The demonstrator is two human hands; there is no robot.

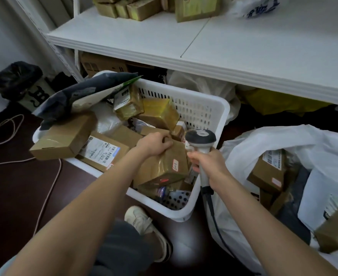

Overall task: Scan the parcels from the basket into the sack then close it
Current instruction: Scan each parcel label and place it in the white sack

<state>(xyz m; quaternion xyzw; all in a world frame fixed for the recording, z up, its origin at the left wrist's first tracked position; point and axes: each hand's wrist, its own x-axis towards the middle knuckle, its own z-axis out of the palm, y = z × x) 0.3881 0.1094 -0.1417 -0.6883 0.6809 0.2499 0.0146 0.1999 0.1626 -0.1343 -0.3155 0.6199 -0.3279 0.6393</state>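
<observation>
A white slotted basket (204,108) on the floor is full of brown cardboard parcels and a grey mailer bag (80,94). My left hand (154,144) grips the top edge of a taped brown parcel (164,166) at the basket's near right corner. My right hand (206,162) holds a grey-and-white barcode scanner (201,137) upright by its handle, right beside that parcel, with its cable hanging down. The white sack (283,140) lies open on the right with several parcels inside.
A white shelf (223,46) runs above the basket, with boxes at its back. More boxes and bags sit under it. A pink cord (50,188) trails on the dark floor at left. My shoe (142,222) and knee are below the basket.
</observation>
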